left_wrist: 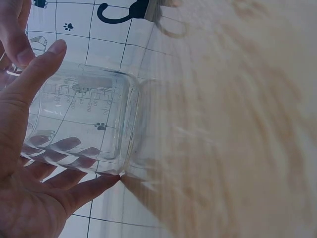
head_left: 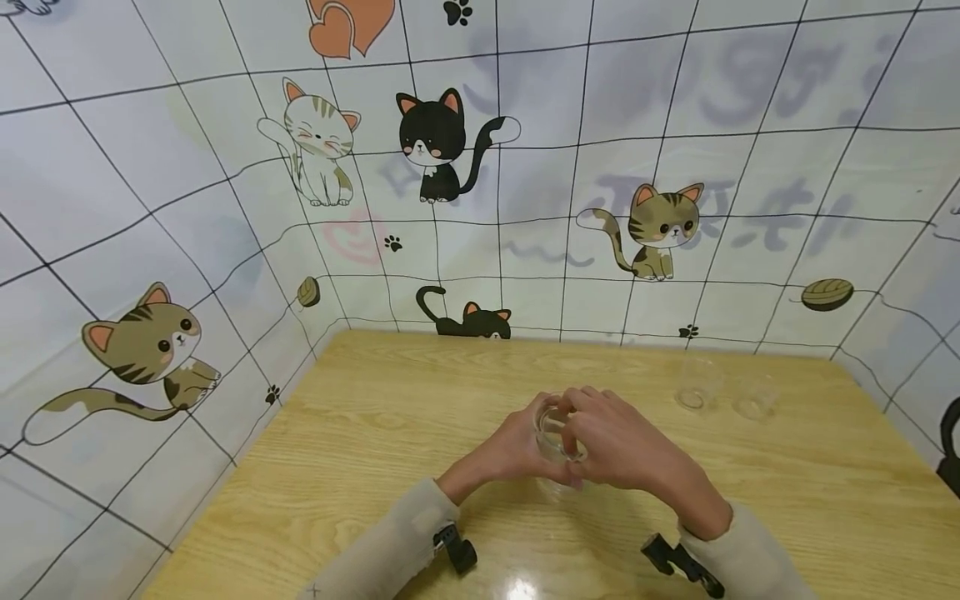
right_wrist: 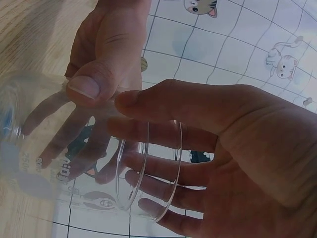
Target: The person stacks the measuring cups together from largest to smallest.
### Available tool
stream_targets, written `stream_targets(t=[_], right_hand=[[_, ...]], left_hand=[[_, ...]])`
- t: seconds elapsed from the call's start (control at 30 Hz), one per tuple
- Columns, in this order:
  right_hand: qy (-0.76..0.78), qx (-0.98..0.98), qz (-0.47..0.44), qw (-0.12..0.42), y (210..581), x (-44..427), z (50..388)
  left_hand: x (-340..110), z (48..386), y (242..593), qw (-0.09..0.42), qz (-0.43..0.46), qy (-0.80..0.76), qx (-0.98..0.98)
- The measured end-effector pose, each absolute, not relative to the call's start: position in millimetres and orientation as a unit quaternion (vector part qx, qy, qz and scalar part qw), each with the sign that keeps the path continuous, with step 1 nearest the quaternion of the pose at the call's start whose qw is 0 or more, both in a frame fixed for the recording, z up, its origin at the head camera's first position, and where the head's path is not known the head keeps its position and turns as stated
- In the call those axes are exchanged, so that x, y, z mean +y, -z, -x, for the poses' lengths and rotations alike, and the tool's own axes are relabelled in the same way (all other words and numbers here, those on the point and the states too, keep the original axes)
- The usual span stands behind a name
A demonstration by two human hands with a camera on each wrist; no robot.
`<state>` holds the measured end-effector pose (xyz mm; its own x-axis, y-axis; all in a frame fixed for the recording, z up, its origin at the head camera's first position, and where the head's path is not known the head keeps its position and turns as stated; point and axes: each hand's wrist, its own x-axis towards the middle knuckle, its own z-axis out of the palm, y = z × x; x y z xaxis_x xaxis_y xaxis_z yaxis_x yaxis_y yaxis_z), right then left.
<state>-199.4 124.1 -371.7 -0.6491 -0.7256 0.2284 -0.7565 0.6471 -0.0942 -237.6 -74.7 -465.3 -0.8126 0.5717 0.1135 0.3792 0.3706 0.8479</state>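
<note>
A clear glass beaker [left_wrist: 74,116] with printed volume marks stands on the table, tilt not evident. My left hand [head_left: 517,442] grips its side, fingers wrapped round the far wall and the thumb on the near side. In the right wrist view two round rims show, one just beyond the other, so a smaller glass beaker [right_wrist: 132,198] appears nested inside. My right hand [head_left: 622,442] is over the mouth, its thumb and fingers curled at the rims and seemingly pinching the inner beaker. Glare and clear glass blur the exact contact.
Two small clear cups [head_left: 697,387] stand at the back right of the wooden table [head_left: 420,375]. A white sheet [head_left: 540,267] printed with cats and grid lines encloses the back and sides. At the right edge a black object [head_left: 951,442] is partly visible.
</note>
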Motion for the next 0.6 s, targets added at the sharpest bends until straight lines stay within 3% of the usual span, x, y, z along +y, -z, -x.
stream_targets(t=[0.6], right_hand=[[-0.101,-0.906,-0.408,0.047,368.3,124.3,200.1]], left_hand=[[-73.7,238.1,464.9,0.098,-0.287,-0.482,0.822]])
